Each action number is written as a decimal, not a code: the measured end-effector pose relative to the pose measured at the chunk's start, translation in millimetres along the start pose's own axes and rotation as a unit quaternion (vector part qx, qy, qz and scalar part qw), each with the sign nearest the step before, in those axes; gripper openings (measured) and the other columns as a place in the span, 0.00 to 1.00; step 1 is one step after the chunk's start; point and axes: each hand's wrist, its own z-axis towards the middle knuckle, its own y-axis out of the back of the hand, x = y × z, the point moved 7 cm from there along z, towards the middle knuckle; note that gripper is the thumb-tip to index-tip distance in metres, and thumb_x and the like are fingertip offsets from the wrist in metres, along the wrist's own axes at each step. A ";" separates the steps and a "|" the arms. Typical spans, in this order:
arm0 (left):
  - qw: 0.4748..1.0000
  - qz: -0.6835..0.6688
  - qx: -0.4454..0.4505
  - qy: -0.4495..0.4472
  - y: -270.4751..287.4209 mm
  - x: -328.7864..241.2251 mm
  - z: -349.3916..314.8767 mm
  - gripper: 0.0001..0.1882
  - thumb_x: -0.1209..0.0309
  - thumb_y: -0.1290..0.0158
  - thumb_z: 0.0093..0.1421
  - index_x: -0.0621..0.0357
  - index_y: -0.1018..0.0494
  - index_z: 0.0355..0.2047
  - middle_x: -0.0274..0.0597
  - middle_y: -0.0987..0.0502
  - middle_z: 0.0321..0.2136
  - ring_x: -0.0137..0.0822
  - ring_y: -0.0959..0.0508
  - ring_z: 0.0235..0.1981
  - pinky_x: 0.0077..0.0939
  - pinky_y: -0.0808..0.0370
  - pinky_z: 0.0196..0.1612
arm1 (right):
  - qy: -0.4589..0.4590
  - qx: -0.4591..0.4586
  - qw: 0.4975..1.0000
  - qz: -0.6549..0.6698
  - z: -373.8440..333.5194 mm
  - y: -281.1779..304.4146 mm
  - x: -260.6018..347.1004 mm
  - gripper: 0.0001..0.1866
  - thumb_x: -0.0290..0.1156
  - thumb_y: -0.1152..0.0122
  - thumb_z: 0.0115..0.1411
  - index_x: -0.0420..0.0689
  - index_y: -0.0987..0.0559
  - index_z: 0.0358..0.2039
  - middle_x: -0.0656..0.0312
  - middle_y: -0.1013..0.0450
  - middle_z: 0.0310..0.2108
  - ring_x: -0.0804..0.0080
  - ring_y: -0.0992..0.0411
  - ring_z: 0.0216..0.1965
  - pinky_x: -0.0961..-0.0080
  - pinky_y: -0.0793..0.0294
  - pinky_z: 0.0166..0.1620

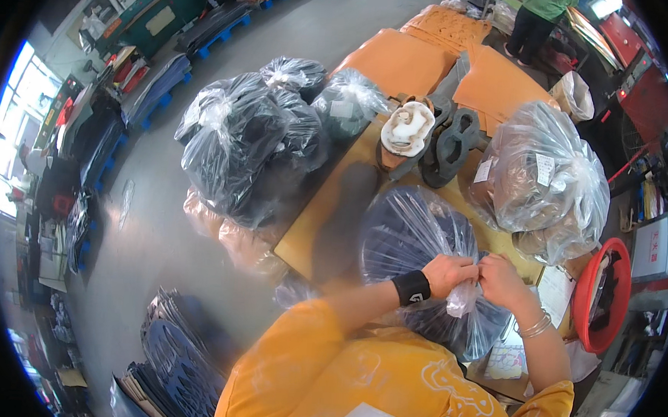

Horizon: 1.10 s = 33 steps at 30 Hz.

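Note:
A filled clear plastic bag [412, 231] with dark contents sits on the worktable [306, 233] right in front of me. Its top is gathered, and a twisted tuft of plastic [462, 298] hangs down below my fingers. My left hand [448, 275], with a black band at the wrist, is closed on the gathered plastic. My right hand [502, 279], wearing bracelets, pinches the same plastic just beside it, so the two hands almost touch. Whether a knot or a tie lies between the fingers is hidden.
Filled dark bags [235, 143] are heaped left of the table. A big clear bag [543, 174] stands at right, above a red basin [603, 294]. Beyond are orange sheets [394, 61] and a white-topped block [408, 129]. Stacked dark cut sheets [178, 363] lie lower left; another person [536, 23] stands far off.

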 end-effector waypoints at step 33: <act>0.837 0.176 0.502 0.130 -97.3 59.2 -15.2 0.21 0.54 0.42 0.45 0.52 0.21 0.37 0.50 0.20 0.33 0.51 0.20 0.35 0.45 0.25 0.39 | -0.455 -0.402 0.457 0.650 -231.9 -273.6 -30.1 0.41 0.63 0.59 0.63 0.34 0.29 0.55 0.52 0.28 0.51 0.64 0.31 0.53 0.66 0.36 0.57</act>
